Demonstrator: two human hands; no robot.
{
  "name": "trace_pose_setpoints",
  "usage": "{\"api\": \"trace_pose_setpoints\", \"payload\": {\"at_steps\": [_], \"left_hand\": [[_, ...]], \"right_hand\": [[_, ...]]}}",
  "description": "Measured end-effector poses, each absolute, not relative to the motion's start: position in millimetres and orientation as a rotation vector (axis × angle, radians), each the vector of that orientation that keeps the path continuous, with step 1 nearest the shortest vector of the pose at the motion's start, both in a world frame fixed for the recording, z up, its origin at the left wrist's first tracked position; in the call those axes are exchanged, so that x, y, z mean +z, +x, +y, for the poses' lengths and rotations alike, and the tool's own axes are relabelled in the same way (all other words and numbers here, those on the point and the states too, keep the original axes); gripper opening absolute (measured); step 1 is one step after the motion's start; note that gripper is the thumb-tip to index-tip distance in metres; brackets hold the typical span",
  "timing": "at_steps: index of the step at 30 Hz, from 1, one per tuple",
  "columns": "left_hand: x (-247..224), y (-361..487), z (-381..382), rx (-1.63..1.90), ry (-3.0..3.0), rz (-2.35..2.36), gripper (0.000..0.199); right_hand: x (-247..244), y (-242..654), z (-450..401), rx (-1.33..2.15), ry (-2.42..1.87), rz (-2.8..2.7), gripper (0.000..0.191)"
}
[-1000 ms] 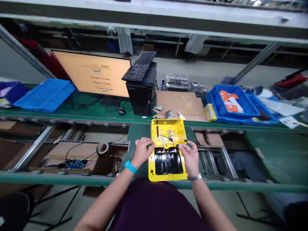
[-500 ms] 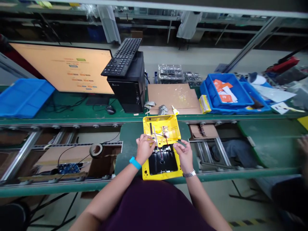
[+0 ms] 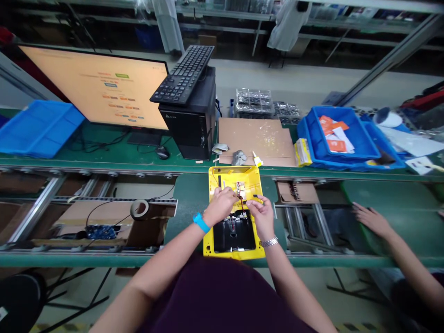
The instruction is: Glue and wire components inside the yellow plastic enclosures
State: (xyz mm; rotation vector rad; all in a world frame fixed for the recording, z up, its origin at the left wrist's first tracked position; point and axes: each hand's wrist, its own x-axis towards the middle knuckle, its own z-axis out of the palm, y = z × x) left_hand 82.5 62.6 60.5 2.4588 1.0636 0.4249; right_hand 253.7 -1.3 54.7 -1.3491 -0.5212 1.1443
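An opened yellow housing lies in front of me, its yellow shell [image 3: 255, 178] tipped back behind a yellow-framed black panel [image 3: 224, 238]. Thin red and black wires [image 3: 242, 203] run between the two halves, near a small white part inside the shell. My left hand [image 3: 220, 204], with a blue wristband, is over the shell's left side, fingers pinched by the wires; what they grip is hidden. On the right edge, my right hand [image 3: 262, 216] pinches a small black strip [image 3: 255, 196].
Behind stand a computer tower [image 3: 187, 132] with a keyboard [image 3: 185, 74] on top, a monitor [image 3: 104, 92], a glue bottle [image 3: 257, 160] and blue bins [image 3: 314, 148]. A tape roll [image 3: 139, 209] lies left. Another person's hand [image 3: 373, 221] rests on the green board at right.
My left hand has moved right, from the shell's left edge to the wires. The pale strip beside it no longer shows. My right hand has shifted slightly inward. Another person's arm has come into view.
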Motion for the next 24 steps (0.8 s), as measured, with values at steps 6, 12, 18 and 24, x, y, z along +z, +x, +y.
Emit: {"api": "trace_pose_setpoints", "payload": {"at_steps": [6, 12, 18, 24], "left_hand": [[47.5, 110.8, 119.7, -0.002, 2.412, 0.762, 0.024], [37.1, 112.6, 151.0, -0.005, 2.305, 0.574, 0.012], [31.8, 107.3, 162.6, 0.061, 2.178, 0.487, 0.016], [32.1, 108.0, 168.2, 0.077, 2.11, 0.447, 0.016]], "right_hand": [[53.6, 259.4, -5.1, 1.138, -1.394, -0.477, 0.07], [50.1, 257.2, -5.6, 1.188, -1.39, -0.465, 0.069], [37.7, 246.5, -1.1, 1.226, -1.332, -0.462, 0.065], [22.3, 241.7, 2.9, 1.184, -1.339, -0.506, 0.062]]}}
